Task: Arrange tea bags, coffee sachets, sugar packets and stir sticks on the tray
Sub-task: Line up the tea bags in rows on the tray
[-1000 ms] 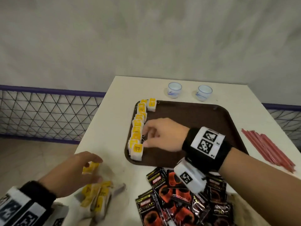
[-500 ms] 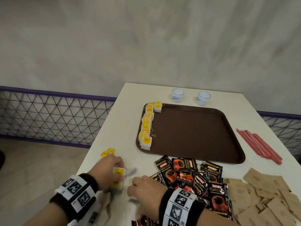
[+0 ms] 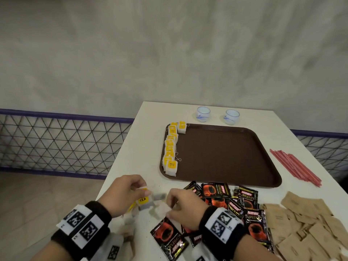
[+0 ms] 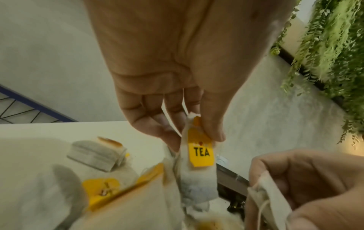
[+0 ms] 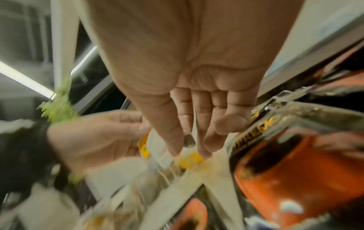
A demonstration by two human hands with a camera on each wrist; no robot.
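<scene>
At the table's near left edge my left hand (image 3: pixel 140 189) pinches a white tea bag (image 3: pixel 144 201) by its yellow "TEA" tag (image 4: pixel 201 154), thumb against fingers. Close to its right, my right hand (image 3: pixel 170 204) curls round a second tea bag (image 4: pixel 263 196) with its string showing. Loose tea bags (image 3: pixel 130 221) lie under my left wrist. The brown tray (image 3: pixel 226 157) carries a row of tea bags (image 3: pixel 170 149) along its left edge. Black and orange coffee sachets (image 3: pixel 216 193) lie heaped just before the tray, beside my right hand.
Brown sugar packets (image 3: pixel 305 223) are spread at the near right. Red stir sticks (image 3: pixel 295 166) lie right of the tray. Two small white cups (image 3: pixel 203 113) (image 3: pixel 232 116) stand behind it. A mesh railing (image 3: pixel 56 144) runs left of the table.
My right hand left the tray's tea bag row and came back to the loose pile near my left hand. Each hand has now picked up a tea bag.
</scene>
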